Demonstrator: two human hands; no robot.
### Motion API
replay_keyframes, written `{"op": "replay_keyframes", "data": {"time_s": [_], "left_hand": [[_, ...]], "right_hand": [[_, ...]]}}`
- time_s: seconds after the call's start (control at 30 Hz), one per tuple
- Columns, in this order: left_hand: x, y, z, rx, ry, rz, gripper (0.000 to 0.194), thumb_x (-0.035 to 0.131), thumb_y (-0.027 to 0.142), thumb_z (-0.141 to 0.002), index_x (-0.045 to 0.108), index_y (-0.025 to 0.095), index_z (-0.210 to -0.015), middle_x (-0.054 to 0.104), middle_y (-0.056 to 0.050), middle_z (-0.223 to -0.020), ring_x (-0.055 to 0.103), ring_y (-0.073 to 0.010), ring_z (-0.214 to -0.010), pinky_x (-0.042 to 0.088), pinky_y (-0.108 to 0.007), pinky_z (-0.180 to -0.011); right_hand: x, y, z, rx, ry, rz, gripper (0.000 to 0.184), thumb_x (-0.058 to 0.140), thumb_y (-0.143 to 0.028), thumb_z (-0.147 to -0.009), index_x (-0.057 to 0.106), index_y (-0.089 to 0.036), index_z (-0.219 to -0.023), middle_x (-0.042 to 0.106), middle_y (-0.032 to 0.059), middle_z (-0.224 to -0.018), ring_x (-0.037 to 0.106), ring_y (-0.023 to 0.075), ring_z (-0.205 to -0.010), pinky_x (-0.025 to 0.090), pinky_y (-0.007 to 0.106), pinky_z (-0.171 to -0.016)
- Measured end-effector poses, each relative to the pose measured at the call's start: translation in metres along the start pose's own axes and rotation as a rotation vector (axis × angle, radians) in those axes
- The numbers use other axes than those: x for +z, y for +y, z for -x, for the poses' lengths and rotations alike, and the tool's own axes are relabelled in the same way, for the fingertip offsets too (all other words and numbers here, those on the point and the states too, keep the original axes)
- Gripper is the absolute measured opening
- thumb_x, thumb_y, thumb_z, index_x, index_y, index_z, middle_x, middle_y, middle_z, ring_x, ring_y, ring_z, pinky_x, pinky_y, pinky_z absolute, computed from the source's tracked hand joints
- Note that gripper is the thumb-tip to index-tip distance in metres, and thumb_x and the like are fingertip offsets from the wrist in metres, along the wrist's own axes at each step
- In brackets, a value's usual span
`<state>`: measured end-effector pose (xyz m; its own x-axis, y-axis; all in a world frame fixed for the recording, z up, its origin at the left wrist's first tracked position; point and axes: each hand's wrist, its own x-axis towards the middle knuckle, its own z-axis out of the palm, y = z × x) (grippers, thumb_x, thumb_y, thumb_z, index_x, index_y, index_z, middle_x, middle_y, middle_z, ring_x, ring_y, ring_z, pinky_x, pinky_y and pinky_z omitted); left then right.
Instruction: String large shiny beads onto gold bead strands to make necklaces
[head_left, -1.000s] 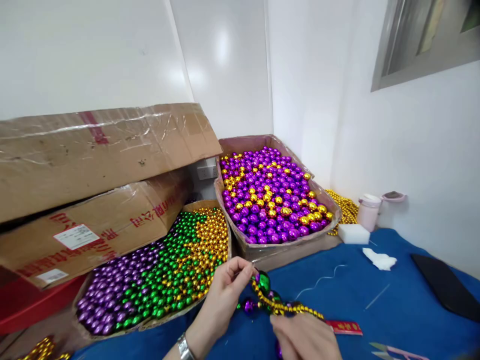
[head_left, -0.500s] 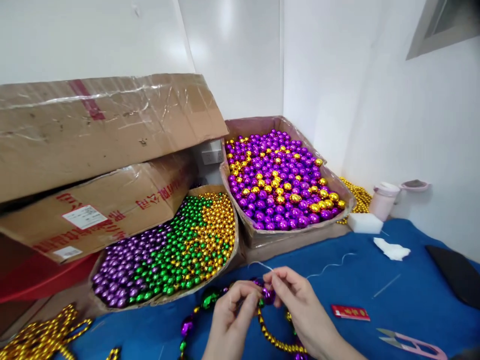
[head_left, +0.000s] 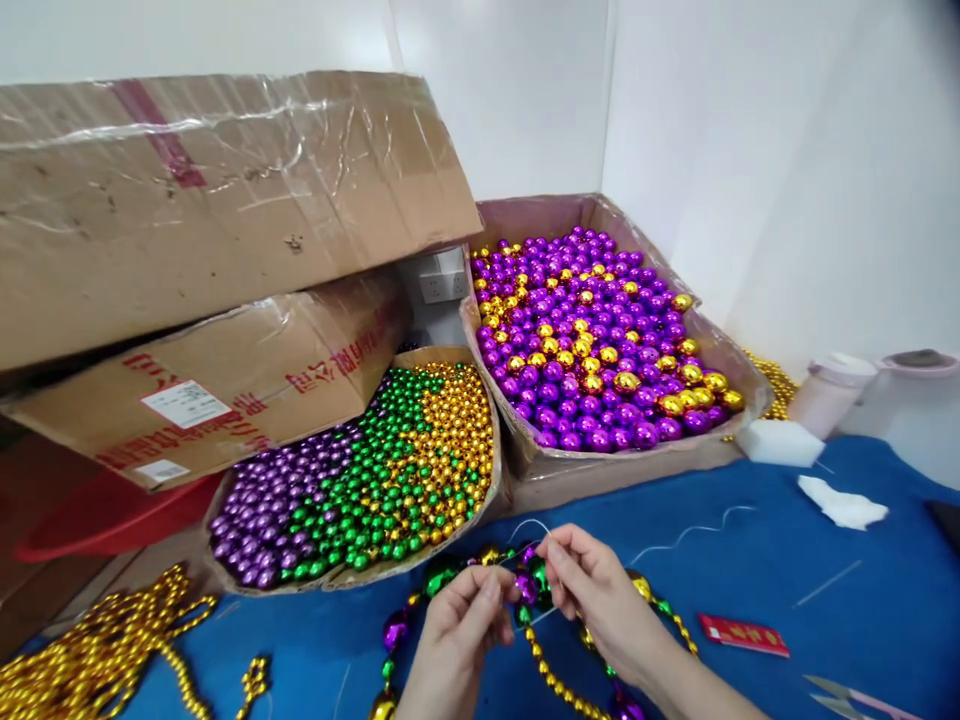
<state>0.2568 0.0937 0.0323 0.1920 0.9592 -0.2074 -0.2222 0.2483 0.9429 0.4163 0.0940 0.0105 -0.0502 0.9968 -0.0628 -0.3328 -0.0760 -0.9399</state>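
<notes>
My left hand is closed in a pinch beside a shiny purple bead on a bead necklace. My right hand pinches a thin white thread, which loops up between the two hands. A fine line of thread also runs to my left fingertips. Under and around the hands lies the necklace of large and small green, purple and gold beads, with a large green bead on its left side. From below the purple bead hangs a strand of small gold beads. Exactly how the thread passes through the fingers is hidden.
A carton of purple and gold beads stands behind; a carton of smaller purple, green and gold beads is left of it, under tilted cardboard. Gold bead strands, a red packet and scissors lie on blue cloth.
The view has shifted, so the cartons appear larger and higher. My hands are slightly farther apart, showing more of the purple bead and thread between them. Both still pinch.
</notes>
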Motion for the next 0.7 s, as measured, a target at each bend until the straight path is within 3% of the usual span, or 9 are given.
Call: {"op": "replay_keyframes", "data": {"time_s": [0.13,0.27,0.33,0.4,0.47,0.6,0.7], "left_hand": [[-0.007,0.001,-0.005,0.066,-0.008,-0.096,0.025,0.073,0.036,-0.073,0.069,0.015,-0.085,0.068,-0.004,-0.078,0.051,-0.0100,-0.054,0.040,-0.023,-0.055],[-0.011,0.005,-0.005,0.091,-0.016,-0.125,0.025,0.072,0.037,-0.073,0.067,0.015,-0.085,0.068,-0.004,-0.075,0.053,-0.0115,-0.052,0.041,-0.023,-0.050],[-0.011,0.007,-0.003,0.121,-0.001,-0.112,0.022,0.072,0.035,-0.074,0.066,0.016,-0.082,0.068,-0.004,-0.074,0.053,-0.0109,-0.050,0.041,-0.023,-0.050],[-0.012,0.008,-0.001,0.143,0.000,-0.082,0.019,0.073,0.033,-0.074,0.065,0.016,-0.079,0.068,-0.004,-0.076,0.053,-0.0106,-0.050,0.042,-0.023,-0.050],[-0.013,0.008,0.001,0.163,-0.012,-0.036,0.016,0.073,0.030,-0.074,0.065,0.016,-0.075,0.068,-0.004,-0.079,0.053,-0.0099,-0.049,0.042,-0.023,-0.050],[-0.019,0.007,0.003,0.192,-0.052,0.045,0.016,0.072,0.028,-0.074,0.064,0.017,-0.066,0.066,-0.003,-0.081,0.054,-0.0096,-0.049,0.042,-0.024,-0.053],[-0.024,0.009,0.007,0.207,-0.041,-0.040,0.019,0.069,0.030,-0.077,0.064,0.017,-0.063,0.062,-0.003,-0.081,0.055,-0.0109,-0.052,0.043,-0.025,-0.056]], "right_hand": [[0.003,-0.005,-0.005,-0.023,-0.064,0.082,0.029,0.057,-0.045,-0.087,0.061,-0.016,-0.085,0.064,0.0026,-0.091,0.051,0.0037,-0.051,0.036,0.019,-0.048],[0.009,-0.007,-0.011,-0.019,-0.193,0.091,0.027,0.055,-0.045,-0.088,0.058,-0.018,-0.084,0.046,0.0074,-0.136,0.057,0.0019,-0.054,0.038,0.019,-0.048],[0.012,-0.005,-0.014,0.020,-0.282,0.076,0.027,0.054,-0.046,-0.089,0.055,-0.019,-0.085,0.053,0.0066,-0.127,0.058,0.0021,-0.054,0.038,0.018,-0.048],[0.016,0.000,-0.017,0.072,-0.348,0.062,0.030,0.051,-0.049,-0.090,0.052,-0.019,-0.087,0.065,0.0021,-0.092,0.057,0.0043,-0.050,0.040,0.017,-0.047],[0.019,0.004,-0.019,0.108,-0.388,0.065,0.034,0.048,-0.053,-0.089,0.049,-0.020,-0.089,0.058,-0.0049,-0.063,0.056,0.0071,-0.046,0.042,0.018,-0.046],[0.022,0.007,-0.023,0.115,-0.415,0.142,0.034,0.046,-0.055,-0.089,0.045,-0.021,-0.087,0.054,-0.0061,-0.063,0.057,0.0090,-0.051,0.045,0.019,-0.047],[0.021,-0.001,-0.025,0.061,-0.390,0.279,0.030,0.043,-0.050,-0.092,0.047,-0.021,-0.090,0.053,-0.0059,-0.065,0.058,0.0098,-0.056,0.045,0.020,-0.051]]}}
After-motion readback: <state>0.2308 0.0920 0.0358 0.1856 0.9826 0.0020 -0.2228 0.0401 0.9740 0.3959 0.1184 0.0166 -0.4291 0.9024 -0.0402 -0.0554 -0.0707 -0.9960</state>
